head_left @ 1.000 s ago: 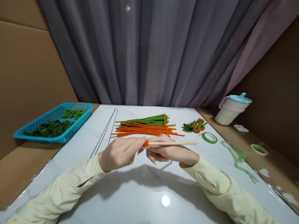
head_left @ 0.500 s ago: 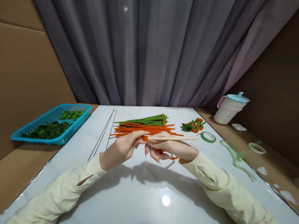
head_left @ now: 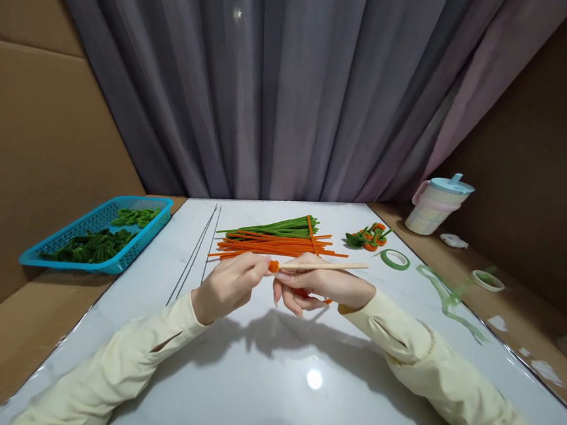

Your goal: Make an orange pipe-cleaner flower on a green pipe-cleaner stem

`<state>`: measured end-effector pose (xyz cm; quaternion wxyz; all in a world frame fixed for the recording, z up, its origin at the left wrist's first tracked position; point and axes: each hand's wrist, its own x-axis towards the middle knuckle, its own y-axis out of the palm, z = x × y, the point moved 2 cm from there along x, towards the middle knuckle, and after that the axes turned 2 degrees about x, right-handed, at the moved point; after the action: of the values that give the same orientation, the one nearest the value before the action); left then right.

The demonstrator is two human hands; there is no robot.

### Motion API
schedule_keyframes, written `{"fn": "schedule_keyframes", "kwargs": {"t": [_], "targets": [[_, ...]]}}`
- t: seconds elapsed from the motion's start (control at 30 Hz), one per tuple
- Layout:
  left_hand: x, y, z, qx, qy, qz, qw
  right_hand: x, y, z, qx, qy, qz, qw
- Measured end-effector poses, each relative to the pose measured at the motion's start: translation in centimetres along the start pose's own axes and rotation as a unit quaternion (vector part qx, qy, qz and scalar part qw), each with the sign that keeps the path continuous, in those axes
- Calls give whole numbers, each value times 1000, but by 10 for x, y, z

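Note:
My right hand (head_left: 326, 281) grips a pale wooden chopstick (head_left: 335, 265) that points left, fingers closed round it. An orange pipe cleaner (head_left: 273, 266) is coiled about the chopstick's left end. More orange pipe cleaner shows under the right palm. Beside the coil, my left hand (head_left: 235, 283) is closed with fingertips pinched at the stick's tip; what lies between them is mostly hidden. Behind both hands lie a bundle of orange pipe cleaners (head_left: 266, 246) and a bundle of green pipe cleaners (head_left: 279, 228).
A blue basket (head_left: 119, 261) with green leaf shapes stands at left. Thin dark wires (head_left: 192, 253) lie nearby. Right are small orange-and-green pieces (head_left: 369, 238), green tape (head_left: 395, 259), a tape strip (head_left: 442, 298), a white tape roll (head_left: 488, 280) and a lidded cup (head_left: 434, 207).
My left hand has curled its fingers in more and its thumb side has turned down. The chopstick has shifted slightly left and down with my right hand.

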<state>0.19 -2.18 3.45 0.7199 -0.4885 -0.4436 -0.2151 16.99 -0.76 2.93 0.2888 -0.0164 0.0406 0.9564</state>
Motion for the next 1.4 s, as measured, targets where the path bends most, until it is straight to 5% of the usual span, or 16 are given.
{"fn": "schedule_keyframes", "kwargs": {"t": [0.2, 0.37, 0.57, 0.7, 0.93, 1.03, 1.1, 1.2, 1.3, 1.4], "targets": [[8, -1, -4, 7, -161, 60, 985, 4, 6, -8, 105, 17, 47, 993], [11, -5, -8, 37, -107, 53, 992, 5, 12, -11, 182, 27, 77, 980], [-5, -1, 0, 44, 91, 6, 995, 1, 13, -2, 114, 33, 30, 992], [-8, 3, 5, 19, 51, 16, 998, 0, 12, -2, 79, 43, 36, 995], [-3, -6, 0, 51, 75, 35, 995, 1, 15, -3, 31, 65, 27, 997], [-3, -6, 3, 99, 74, 19, 992, 0, 21, -1, -68, 71, -31, 995], [-3, -4, 6, 130, 79, 13, 988, -3, 23, 1, -208, 35, -100, 972], [-3, 2, 6, 171, 85, 19, 981, -7, 27, 4, -441, 14, -180, 879], [-2, 7, 3, 189, 73, 40, 978, -10, 30, 6, -599, 55, -183, 778], [-1, 9, 1, 172, 60, 76, 980, -12, 32, 10, -678, 79, -155, 714]]}}
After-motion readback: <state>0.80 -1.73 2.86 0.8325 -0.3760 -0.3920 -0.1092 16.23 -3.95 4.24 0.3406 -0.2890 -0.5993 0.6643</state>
